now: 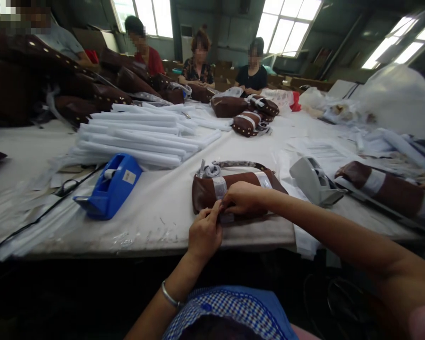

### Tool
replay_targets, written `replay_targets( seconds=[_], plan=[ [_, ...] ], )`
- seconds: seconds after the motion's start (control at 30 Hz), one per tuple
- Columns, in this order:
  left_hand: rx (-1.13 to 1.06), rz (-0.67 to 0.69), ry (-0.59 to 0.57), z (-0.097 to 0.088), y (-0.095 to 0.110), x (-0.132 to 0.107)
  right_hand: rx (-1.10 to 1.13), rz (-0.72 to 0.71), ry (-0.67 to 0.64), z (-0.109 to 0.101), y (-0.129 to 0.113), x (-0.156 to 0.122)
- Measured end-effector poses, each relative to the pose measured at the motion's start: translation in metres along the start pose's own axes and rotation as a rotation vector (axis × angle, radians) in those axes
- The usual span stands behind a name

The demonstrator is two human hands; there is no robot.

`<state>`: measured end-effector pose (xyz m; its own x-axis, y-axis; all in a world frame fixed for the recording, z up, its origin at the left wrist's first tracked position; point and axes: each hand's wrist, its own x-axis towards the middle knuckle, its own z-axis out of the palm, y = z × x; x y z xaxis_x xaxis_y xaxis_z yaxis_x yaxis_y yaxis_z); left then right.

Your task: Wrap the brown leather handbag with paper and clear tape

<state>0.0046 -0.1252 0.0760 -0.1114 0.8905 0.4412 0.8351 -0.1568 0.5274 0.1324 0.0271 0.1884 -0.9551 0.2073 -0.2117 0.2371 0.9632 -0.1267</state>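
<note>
A brown handbag (202,196) lies on its side near the front edge of the table, wrapped with pale bands (219,188). Its strap (239,164) runs along the far side, and a wrapped coil (211,170) sits at its left end. My left hand (206,232) is closed at the bag's near side, its fingertips meeting those of my right hand. Over the bag's front reaches my right hand (246,197), fingers curled in a pinch beside a band. Whatever the fingertips hold is hidden.
A blue tape dispenser (115,186) stands left, a grey one (311,179) right. White rolls (134,137) are stacked behind. Brown bags (248,123) lie farther back, and another banded bag (393,189) is at right near someone's hand. Several people sit across the table (163,198).
</note>
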Motion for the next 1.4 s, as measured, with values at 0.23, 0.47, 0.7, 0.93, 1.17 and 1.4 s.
replay_targets(
  seconds=[0.23, 0.47, 0.7, 0.93, 1.17, 1.4],
  plan=[
    [-0.027, 0.010, 0.018, 0.006, -0.003, -0.003, -0.232, 0.051, -0.148, -0.012, -0.008, 0.024],
    [-0.032, 0.079, 0.042, 0.004, -0.004, -0.003, -0.317, 0.086, -0.219, -0.021, 0.008, 0.046],
    [-0.034, 0.111, 0.015, 0.002, -0.006, -0.003, -0.316, 0.127, -0.166, -0.035, 0.033, 0.060],
    [-0.088, 0.196, 0.010, 0.002, -0.011, -0.005, -0.261, 0.500, 0.384, -0.041, 0.076, 0.027],
    [-0.341, 0.121, 0.081, -0.023, -0.005, 0.011, -0.007, 0.419, 0.613, 0.045, 0.065, -0.010],
    [0.180, 0.322, 0.056, 0.005, 0.024, 0.064, 0.093, 0.449, 0.692, 0.078, 0.061, -0.015]
  ],
)
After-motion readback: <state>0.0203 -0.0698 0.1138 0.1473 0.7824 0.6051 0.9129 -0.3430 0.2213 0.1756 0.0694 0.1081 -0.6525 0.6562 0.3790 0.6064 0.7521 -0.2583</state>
